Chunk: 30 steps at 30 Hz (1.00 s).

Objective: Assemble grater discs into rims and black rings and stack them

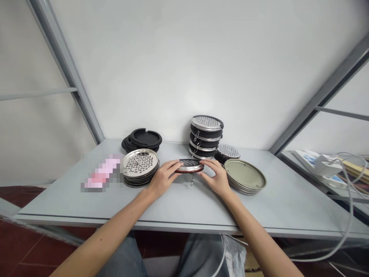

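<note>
Holding the grater disc [189, 166] at opp. edges, L hand [162, 177] & R hand [218, 179] each w/ narrow grip, in front of clipped stack [205, 139]; wire clip [191, 182] dangles, prob. unfastened. Clipped stack looks assembled. Separate on table [184, 213]: black rings [146, 139] & grater plates [140, 163] left of it, green plates [245, 175] front-right of it.

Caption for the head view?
Left hand and right hand hold a round, silver-rimmed, perforated metal disc at a grey table.

White wall [161, 57]; grey tabletop [184, 215] between 2 metal uprights; dark red tiled floor [31, 246].
</note>
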Motion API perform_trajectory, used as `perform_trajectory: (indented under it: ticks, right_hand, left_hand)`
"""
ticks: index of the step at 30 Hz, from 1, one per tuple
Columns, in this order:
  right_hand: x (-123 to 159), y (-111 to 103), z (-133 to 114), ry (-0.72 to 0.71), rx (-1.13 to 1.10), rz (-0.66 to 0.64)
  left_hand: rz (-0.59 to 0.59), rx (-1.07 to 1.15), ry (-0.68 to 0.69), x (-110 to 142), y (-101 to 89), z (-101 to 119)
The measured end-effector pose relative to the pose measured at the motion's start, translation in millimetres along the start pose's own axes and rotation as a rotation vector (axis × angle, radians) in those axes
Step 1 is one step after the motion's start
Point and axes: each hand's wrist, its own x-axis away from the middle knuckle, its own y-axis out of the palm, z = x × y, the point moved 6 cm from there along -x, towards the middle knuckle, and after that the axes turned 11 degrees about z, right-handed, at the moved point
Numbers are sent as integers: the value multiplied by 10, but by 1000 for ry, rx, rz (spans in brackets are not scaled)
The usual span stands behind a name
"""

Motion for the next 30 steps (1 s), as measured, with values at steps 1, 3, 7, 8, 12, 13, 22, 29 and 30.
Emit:
perform_trajectory:
  ticks: [1,3,7,8,12,13,22,29,30]
  right_hand:
    - [-1,9,-4,3,-8,-16]
    - [-3,23,-13,-9,-16,-44]
    - [4,21,-13,-49,-17,-52]
    - [8,19,-12,-58,-19,-51]
    - [15,18,-20,-76,-20,-56]
    - [13,17,-23,-74,-20,-55]
    - [6,22,29,-17,-12,-52]
    - [-10,-38,3,-81,-28,-11]
    - [-11,-40,-3,-83,-36,-16]
  left_hand:
    - [-15,-7,14,4,8,7]
    - [-32,-17,31,10,16,18]
    - [13,-16,-37,7,-7,-7]
    - [27,-19,-56,5,-13,-18]
    - [36,-19,-75,-1,-12,-40]
    - [28,-15,-74,-3,-8,-43]
    - [34,38,-75,-6,-17,-61]
    - [23,4,-55,9,-14,-52]
    - [10,1,-48,11,-7,-48]
